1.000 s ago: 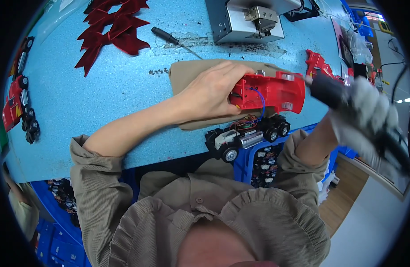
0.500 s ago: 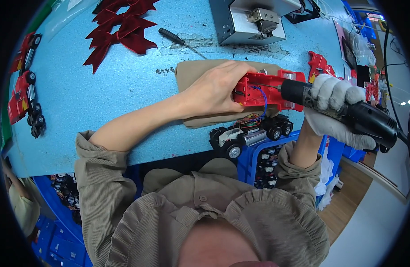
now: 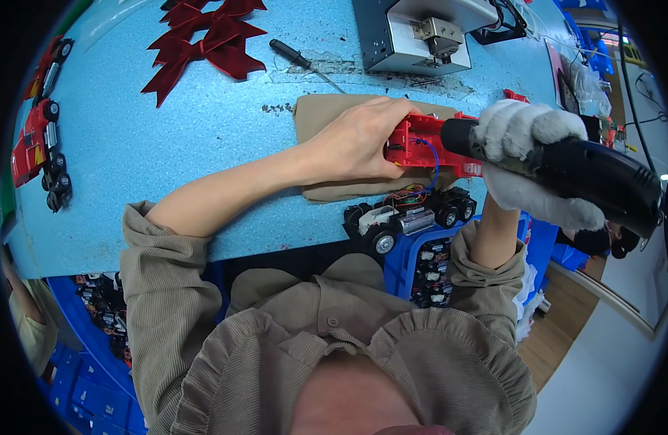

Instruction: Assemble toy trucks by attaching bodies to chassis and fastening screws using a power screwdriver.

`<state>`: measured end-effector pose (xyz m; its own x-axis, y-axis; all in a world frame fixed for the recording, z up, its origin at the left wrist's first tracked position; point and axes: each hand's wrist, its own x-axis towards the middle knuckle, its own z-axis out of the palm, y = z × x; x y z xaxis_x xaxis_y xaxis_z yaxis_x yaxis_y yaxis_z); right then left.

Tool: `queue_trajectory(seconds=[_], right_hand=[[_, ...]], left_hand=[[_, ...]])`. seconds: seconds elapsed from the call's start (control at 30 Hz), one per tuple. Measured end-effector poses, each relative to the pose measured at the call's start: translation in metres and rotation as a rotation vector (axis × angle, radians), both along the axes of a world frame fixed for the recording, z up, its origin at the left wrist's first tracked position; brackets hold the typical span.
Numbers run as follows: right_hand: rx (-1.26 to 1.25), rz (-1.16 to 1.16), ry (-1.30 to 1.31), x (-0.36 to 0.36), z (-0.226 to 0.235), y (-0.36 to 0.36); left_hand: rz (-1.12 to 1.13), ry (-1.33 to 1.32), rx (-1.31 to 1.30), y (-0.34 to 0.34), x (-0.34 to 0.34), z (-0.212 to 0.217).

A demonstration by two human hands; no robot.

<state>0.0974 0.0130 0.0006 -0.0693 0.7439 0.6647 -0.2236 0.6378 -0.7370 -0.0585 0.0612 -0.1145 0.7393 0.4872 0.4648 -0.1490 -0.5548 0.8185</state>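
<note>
My bare left hand (image 3: 366,138) grips the left end of a red toy truck body (image 3: 421,154), which lies hollow side up on a folded tan cloth (image 3: 312,119). In a white glove, my right hand (image 3: 533,156) is wrapped round a black electric screwdriver (image 3: 587,170). The tool's nose points into the truck body; its tip is hidden from sight. A blue wire runs from the body to a black wheeled toy chassis (image 3: 410,217) at the table's near edge, with coloured wires on top of it.
Finished-looking red toy trucks (image 3: 33,145) stand at the far left. Dark red velvet bows (image 3: 211,51), a hand screwdriver (image 3: 294,54), small screws (image 3: 276,108) and a grey metal machine (image 3: 414,43) are farther back. A blue bin (image 3: 403,264) of chassis parts sits below the table edge.
The electric screwdriver and my right hand have shifted left and nearer the camera, covering more of the truck body. My left hand keeps its grip. The whole view has shifted slightly.
</note>
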Motion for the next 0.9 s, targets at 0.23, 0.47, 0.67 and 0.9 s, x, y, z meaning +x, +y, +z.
queue_trajectory(seconds=[0.23,0.47,0.67,0.9], right_hand=[[-0.048,-0.092,0.040,-0.011,-0.010,-0.002],[-0.014,-0.286,0.009,-0.033,-0.014,-0.040],[0.230,-0.252,-0.038,0.038,0.083,-0.088],[-0.615,-1.140,-1.103,0.122,-0.075,-0.089]], left_hand=[[-0.031,0.040,-0.059,0.003,-0.002,0.003],[-0.024,0.070,0.008,0.004,-0.013,0.008],[0.000,-0.067,-0.040,-0.006,-0.008,0.003],[-0.048,-0.062,-0.007,0.001,-0.006,0.002]])
